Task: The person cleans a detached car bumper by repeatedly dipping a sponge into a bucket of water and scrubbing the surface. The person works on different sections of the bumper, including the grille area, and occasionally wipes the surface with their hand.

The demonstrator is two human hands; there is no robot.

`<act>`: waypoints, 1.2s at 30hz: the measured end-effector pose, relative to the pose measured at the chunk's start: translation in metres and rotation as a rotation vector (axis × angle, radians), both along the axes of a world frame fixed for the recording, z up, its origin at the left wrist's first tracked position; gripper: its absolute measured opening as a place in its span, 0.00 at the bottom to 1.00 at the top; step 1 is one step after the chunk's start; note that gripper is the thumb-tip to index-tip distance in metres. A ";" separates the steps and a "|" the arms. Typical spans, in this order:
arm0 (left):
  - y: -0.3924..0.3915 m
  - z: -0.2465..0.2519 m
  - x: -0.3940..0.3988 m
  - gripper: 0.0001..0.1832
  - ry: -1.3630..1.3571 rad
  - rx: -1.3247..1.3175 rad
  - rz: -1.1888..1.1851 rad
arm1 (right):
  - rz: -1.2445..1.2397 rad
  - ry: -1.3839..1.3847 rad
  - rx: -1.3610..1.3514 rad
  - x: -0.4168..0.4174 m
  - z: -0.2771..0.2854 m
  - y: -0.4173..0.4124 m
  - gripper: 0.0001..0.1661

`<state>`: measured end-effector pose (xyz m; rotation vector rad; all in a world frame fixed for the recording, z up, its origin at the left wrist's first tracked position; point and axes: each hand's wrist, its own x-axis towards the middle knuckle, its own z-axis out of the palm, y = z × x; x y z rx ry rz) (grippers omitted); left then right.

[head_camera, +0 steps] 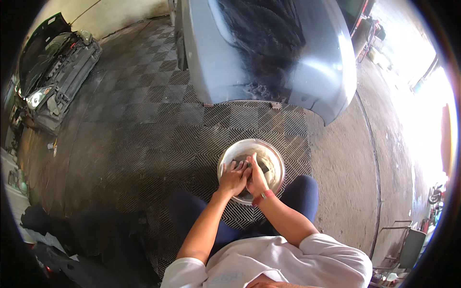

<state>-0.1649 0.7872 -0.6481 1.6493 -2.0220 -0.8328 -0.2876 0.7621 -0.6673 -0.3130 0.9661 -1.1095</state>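
Both of my hands are over the mouth of a round, light-coloured bucket (278, 158) that stands on the patterned floor between my knees. My left hand (235, 180), palm down with its fingers bent, meets my right hand (256, 174), which is turned on its edge with the fingers stretched forward. The palms face each other, and whether anything lies between them is hidden. Dark, murky contents show in the bucket around the fingers. A red band circles my right wrist. Beyond the bucket is a grey car hood (227, 75) with a dark, wet-looking middle.
Ribbed floor tiles (155, 111) lie under the bucket, with bare concrete (342, 172) to the right. A car with its hood raised (65, 75) stands at the far left. Dark sheet-like parts (93, 237) lie at the lower left, and a metal-framed stand (412, 248) is at the lower right.
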 end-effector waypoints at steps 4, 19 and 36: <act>0.018 -0.047 0.012 0.23 -0.314 -0.259 0.113 | -0.058 0.265 0.379 0.023 -0.087 -0.060 0.23; -0.001 -0.035 -0.016 0.17 -0.015 -0.062 0.372 | 0.706 1.443 -0.220 -0.028 -0.098 -0.068 0.24; -0.110 0.180 0.064 0.65 1.619 0.095 0.398 | 0.226 2.311 -2.024 0.010 0.377 -0.090 0.39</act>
